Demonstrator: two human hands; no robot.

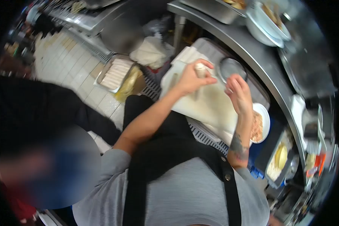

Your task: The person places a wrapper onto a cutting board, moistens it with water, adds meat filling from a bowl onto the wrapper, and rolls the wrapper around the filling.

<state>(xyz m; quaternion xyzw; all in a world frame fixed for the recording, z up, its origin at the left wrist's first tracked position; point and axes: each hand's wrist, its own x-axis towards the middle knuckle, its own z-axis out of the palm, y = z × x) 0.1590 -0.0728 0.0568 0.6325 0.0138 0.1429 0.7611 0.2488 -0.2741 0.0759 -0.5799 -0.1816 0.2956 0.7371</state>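
My left hand (192, 78) is above a white cutting board (214, 111), with thumb and fingers closed around a small whitish roll (200, 69). To its right, my right hand (238, 92) is raised over the board's edge. Its fingers are bent together, and anything between them is too small to make out. Just beyond that hand lies a round metal dish (229, 69). A white bowl of pinkish shredded filling (257, 126) stands beside my right forearm. Narrow greyish shapes on the board are too blurred to name.
A container of pale rolls (116, 74) stands left of the board, beside a yellow plastic bag (129, 84). A steel shelf (248, 51) runs above, carrying white bowls (265, 28). Another person in dark clothing (52, 109) is close on the left.
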